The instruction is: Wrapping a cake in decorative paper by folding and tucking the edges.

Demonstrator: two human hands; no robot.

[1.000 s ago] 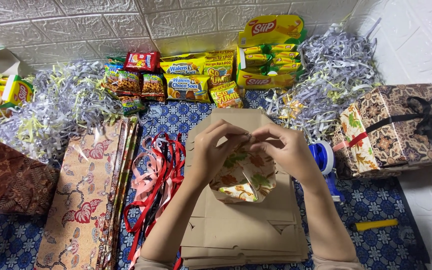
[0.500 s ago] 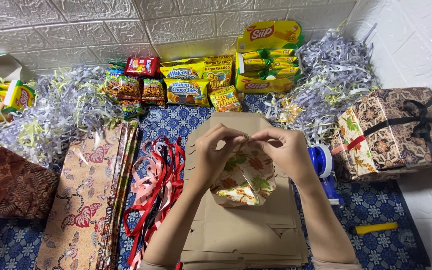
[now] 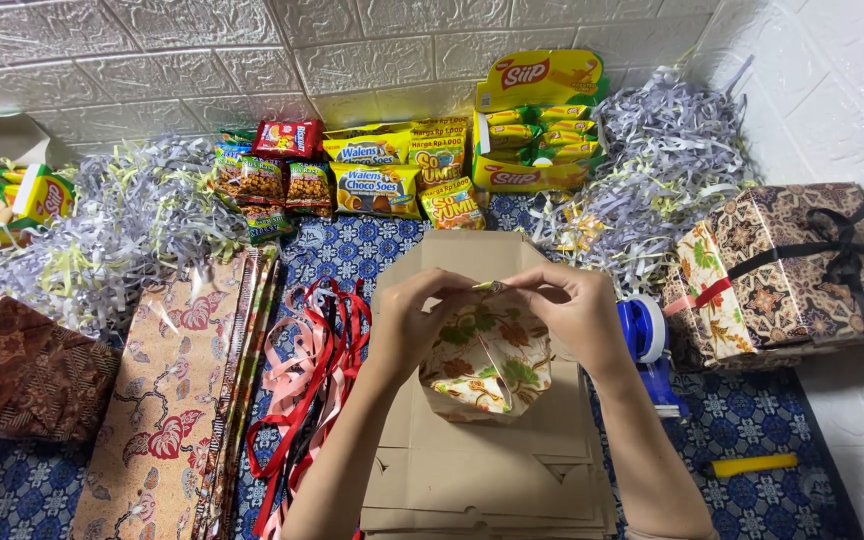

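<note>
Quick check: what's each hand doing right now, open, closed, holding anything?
Left hand: closed, pinching the top fold of the leaf-patterned wrapped parcel.
Right hand: closed, pinching the same fold.

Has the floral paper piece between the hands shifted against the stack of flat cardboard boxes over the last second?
No. The floral paper piece sits over the same upper part of the cardboard stack; both hands pinch its top as before.

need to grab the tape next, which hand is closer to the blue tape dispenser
Right. The right hand pinches the floral paper just beside the blue tape dispenser; the left hand is on the paper's far side.
</note>
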